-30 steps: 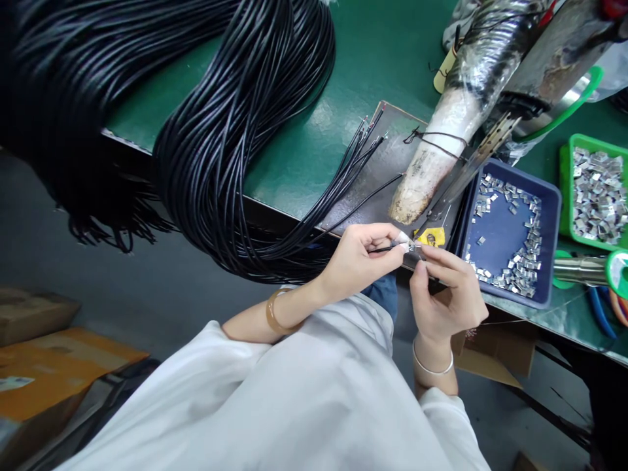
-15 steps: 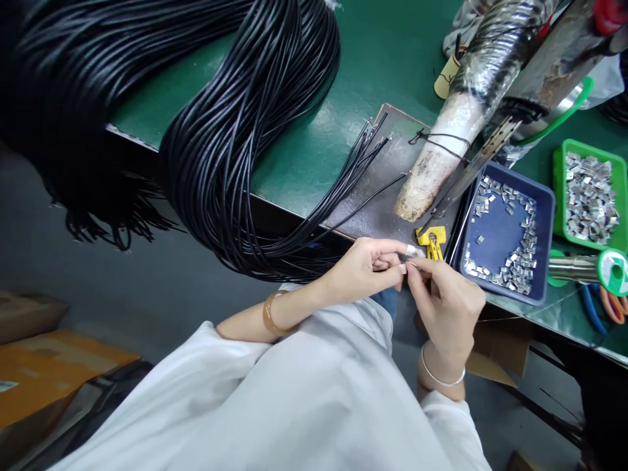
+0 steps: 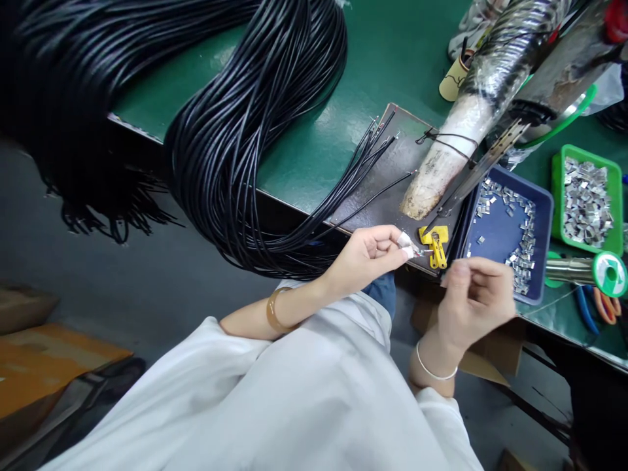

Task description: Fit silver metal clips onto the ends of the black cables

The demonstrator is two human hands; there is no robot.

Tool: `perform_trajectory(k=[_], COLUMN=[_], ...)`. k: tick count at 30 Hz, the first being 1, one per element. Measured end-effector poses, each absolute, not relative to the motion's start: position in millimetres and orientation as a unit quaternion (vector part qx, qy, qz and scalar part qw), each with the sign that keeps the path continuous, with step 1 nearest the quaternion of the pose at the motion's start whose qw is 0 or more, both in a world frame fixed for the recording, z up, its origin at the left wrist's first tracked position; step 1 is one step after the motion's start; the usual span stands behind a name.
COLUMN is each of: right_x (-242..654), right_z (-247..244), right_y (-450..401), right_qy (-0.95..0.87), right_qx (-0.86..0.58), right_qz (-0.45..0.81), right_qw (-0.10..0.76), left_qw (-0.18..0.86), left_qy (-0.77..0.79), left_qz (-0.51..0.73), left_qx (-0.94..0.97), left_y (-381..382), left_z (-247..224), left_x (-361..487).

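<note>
My left hand [image 3: 375,252], white tape or covers on its fingertips, pinches a cable end [image 3: 422,252] whose thin coloured and silvery wires stick out past the fingers. My right hand [image 3: 473,297] is apart from it to the right, thumb and forefinger pressed together; what they hold, if anything, is too small to make out. Between the hands, a yellow tool [image 3: 436,247] lies at the table edge. Several black cables [image 3: 250,131] drape over the table to the left, some stripped ends resting on a grey plate [image 3: 366,196].
A dark blue tray [image 3: 490,245] of small metal pieces stands right of the plate, beside a green tray [image 3: 557,196] of similar pieces. A solder spool [image 3: 608,275] and pliers [image 3: 606,304] lie farther right. A wrapped duct [image 3: 436,163] and a metal arm hang over the plate.
My right hand has drawn away to the right from my left hand, with its fingers still pinched. The wires at my left fingertips now show more plainly. The view has shifted slightly.
</note>
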State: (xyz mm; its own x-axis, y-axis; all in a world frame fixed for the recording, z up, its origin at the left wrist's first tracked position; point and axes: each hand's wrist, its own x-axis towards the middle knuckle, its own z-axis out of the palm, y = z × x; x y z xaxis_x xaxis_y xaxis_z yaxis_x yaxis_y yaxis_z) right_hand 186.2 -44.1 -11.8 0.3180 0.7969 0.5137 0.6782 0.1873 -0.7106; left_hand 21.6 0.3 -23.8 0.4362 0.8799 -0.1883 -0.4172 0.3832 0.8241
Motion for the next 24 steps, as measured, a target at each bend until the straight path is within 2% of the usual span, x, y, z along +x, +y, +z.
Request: perform_trajectory(k=[3,7,9,14,18,21,24], right_x=[187,182,179,176,177,175,171], right_z=[-7,-9,-12,-17,-17,-18,-17], right_y=[-41,-38,-38,-39,-36,-35,-36], right_qy=[-0.562,-0.611,-0.618,-0.651,-0.686,-0.667,-0.586], right_qx=[-0.627,-0.635,-0.634,-0.636,-0.618,-0.619,-0.607], right_qz=[0.048,0.144,0.162,0.06,-0.005,0.009,0.091], right_qw=[0.538,0.451,0.435,0.41,0.385,0.416,0.529], left_qw=[0.762,0.759,0.743,0.668,0.666,0.661,0.651], left_qy=[0.329,0.324,0.326,0.383,0.391,0.392,0.406], left_qz=[0.431,0.435,0.447,0.464,0.44,0.443,0.45], left_qx=[0.353,0.361,0.377,0.438,0.459,0.461,0.457], left_y=[3,4,3,1,3,4,6], left_z=[-25,-26,-25,-25,-22,-21,-22], left_x=[21,22,23,25,25,27,30])
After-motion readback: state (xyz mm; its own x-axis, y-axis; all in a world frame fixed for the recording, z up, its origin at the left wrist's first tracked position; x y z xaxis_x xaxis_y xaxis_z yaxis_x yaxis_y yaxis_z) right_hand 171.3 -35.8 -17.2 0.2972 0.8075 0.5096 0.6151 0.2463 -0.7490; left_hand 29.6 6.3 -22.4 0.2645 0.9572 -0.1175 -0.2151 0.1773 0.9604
